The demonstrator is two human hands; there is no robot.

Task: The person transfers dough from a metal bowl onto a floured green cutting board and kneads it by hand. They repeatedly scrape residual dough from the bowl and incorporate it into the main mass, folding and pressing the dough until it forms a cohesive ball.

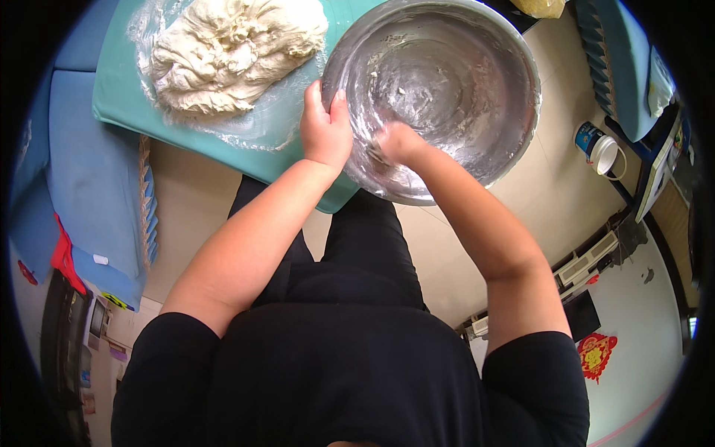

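We have a blue sofa (93,149) at left, a bucket (602,153) at right, and dough (231,56) on the green table (119,97), left of the metal bowl (508,86). Our left hand (326,132) clamps the bowl's left rim; our right hand (400,144) is inside, near left, too blurred to tell whether it's closed.

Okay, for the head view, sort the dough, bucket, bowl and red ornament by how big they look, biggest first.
1. Bowl
2. Dough, as far as the picture's top edge lets it show
3. Bucket and red ornament: both much smaller, too close to rank
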